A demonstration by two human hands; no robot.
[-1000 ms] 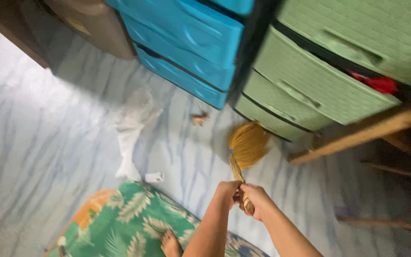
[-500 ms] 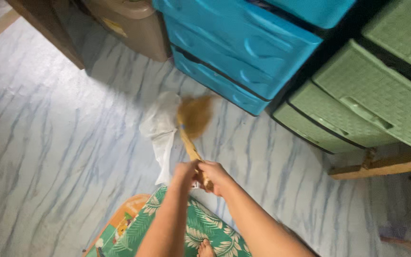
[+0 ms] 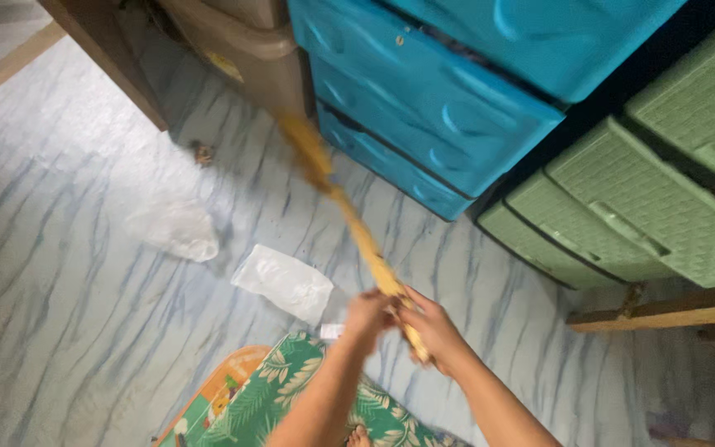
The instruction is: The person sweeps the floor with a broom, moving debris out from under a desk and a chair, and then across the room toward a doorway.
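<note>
Both of my hands grip the handle of a straw hand broom [image 3: 349, 223]. My left hand [image 3: 370, 310] is closed on it just above my right hand [image 3: 434, 331]. The broom slants up and to the left, blurred by motion, and its brush end [image 3: 304, 145] is by the foot of the blue drawers. Two pieces of white plastic wrapping [image 3: 285, 283] [image 3: 177, 229] lie on the floor left of the broom. A small brown scrap [image 3: 203, 152] lies further back near the wooden leg.
A blue plastic drawer unit [image 3: 448, 99] and a green one [image 3: 655, 190] stand at the back, with a brown bin [image 3: 250, 50] to their left. A leaf-patterned mat [image 3: 283, 401] lies under my foot [image 3: 357, 436]. A wooden bar [image 3: 664, 310] runs at the right. The floor is blue-veined.
The broom swept from the green drawers leftwards across the floor. The white plastic was pushed left and split into two pieces, and the brown scrap moved to the far left.
</note>
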